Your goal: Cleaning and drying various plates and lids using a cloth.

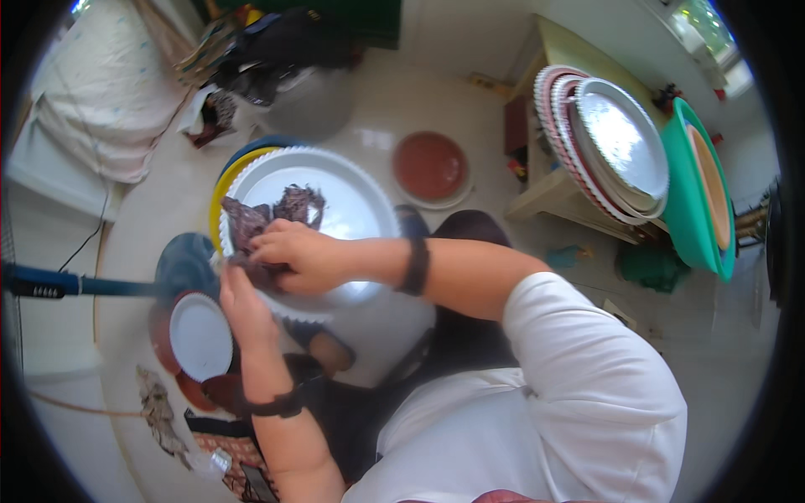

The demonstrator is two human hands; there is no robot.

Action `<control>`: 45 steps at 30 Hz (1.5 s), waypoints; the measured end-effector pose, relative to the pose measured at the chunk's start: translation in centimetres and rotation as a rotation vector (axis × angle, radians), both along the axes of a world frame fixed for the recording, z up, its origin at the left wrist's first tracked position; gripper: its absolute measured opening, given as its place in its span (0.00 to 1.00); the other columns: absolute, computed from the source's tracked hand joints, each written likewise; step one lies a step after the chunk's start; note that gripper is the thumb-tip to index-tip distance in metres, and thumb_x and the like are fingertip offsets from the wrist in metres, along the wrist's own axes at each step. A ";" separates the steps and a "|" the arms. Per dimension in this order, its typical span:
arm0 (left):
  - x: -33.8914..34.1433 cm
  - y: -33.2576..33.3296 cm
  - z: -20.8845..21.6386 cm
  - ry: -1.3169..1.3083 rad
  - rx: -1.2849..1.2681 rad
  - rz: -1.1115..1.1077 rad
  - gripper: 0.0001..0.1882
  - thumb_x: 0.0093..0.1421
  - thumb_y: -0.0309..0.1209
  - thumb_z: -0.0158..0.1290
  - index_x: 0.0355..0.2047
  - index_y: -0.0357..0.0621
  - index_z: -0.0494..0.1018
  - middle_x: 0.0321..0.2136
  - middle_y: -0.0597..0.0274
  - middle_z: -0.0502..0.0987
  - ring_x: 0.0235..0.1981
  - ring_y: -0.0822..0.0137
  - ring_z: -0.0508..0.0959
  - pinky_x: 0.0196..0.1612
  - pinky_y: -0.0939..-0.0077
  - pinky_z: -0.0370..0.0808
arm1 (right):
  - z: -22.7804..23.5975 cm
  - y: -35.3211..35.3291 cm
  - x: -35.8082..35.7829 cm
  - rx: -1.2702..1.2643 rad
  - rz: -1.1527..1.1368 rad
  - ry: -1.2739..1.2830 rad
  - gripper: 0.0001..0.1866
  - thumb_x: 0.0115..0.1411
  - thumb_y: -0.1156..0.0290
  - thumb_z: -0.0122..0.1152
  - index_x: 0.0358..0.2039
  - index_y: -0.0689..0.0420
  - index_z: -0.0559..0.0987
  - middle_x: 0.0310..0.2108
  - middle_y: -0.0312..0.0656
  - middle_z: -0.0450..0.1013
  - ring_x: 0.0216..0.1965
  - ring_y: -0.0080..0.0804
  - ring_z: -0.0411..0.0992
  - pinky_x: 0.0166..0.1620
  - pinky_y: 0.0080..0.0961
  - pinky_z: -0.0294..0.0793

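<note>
A large white round plate (356, 197) with a scalloped rim lies in front of me, over a yellow-edged and a blue round piece. On its left part is a crumpled dark brownish-purple cloth (298, 204), bunched up. My right hand (306, 256) is closed on this cloth, its fingers pressing it near the plate's left rim. Upright at the near left rim is my left hand (247, 306), gripping the plate's edge beside the cloth. Its fingertips are partly blurred and hidden. Both wrists wear dark bands.
A red-brown round dish (429, 165) rests on the floor ahead. Several scalloped plates (620, 138) lean against a wooden table (570, 59) at the right, beside a green basin (683, 201). A smaller white plate (201, 337) and a blue pole (101, 285) are at my left.
</note>
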State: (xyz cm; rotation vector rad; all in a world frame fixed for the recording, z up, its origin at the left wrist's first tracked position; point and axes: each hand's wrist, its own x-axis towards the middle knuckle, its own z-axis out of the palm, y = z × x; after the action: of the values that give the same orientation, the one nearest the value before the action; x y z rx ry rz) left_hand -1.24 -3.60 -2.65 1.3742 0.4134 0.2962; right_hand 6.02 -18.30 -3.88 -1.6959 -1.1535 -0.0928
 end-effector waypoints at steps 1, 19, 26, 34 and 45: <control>-0.1 0.4 0.0 -0.045 -0.074 -0.002 0.21 0.72 0.40 0.39 0.51 0.34 0.68 0.44 0.58 0.74 0.42 0.69 0.74 0.46 0.74 0.72 | 0.4 -0.5 -0.7 -0.029 0.065 -0.027 0.20 0.43 0.73 0.62 0.41 0.57 0.79 0.45 0.46 0.73 0.48 0.51 0.66 0.51 0.41 0.66; -1.1 -1.2 1.6 0.029 0.084 -0.166 0.23 0.71 0.42 0.41 0.53 0.33 0.68 0.43 0.57 0.76 0.43 0.69 0.75 0.47 0.77 0.72 | 3.5 -3.2 5.0 -0.011 -0.352 0.247 0.18 0.53 0.69 0.61 0.45 0.60 0.77 0.42 0.50 0.73 0.45 0.49 0.71 0.53 0.39 0.69; -0.6 1.6 -0.1 -0.075 0.020 0.050 0.23 0.73 0.42 0.36 0.53 0.34 0.65 0.48 0.53 0.74 0.46 0.63 0.76 0.49 0.69 0.74 | 3.1 -3.5 -1.0 -0.202 0.353 0.031 0.16 0.44 0.76 0.63 0.37 0.56 0.78 0.44 0.45 0.73 0.45 0.46 0.68 0.52 0.40 0.67; -1.5 2.0 2.2 -0.087 -0.003 0.121 0.23 0.73 0.42 0.35 0.56 0.35 0.64 0.49 0.52 0.73 0.49 0.62 0.75 0.52 0.68 0.73 | 2.9 -9.1 3.3 -0.782 -0.712 -0.029 0.10 0.48 0.72 0.59 0.33 0.54 0.80 0.39 0.43 0.75 0.45 0.46 0.71 0.47 0.41 0.73; -1.2 -0.6 3.0 -0.183 0.040 0.219 0.18 0.72 0.40 0.38 0.41 0.35 0.69 0.38 0.61 0.74 0.39 0.71 0.72 0.44 0.75 0.71 | 3.8 -8.5 5.8 -0.039 -0.898 0.195 0.17 0.54 0.67 0.60 0.43 0.60 0.79 0.36 0.48 0.78 0.36 0.40 0.77 0.43 0.29 0.75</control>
State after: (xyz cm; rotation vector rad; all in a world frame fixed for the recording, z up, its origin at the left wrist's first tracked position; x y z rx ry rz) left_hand -2.47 -4.16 0.33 1.3298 0.4074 0.6080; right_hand 11.83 -26.85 -0.07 -2.0864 -0.1865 -0.4475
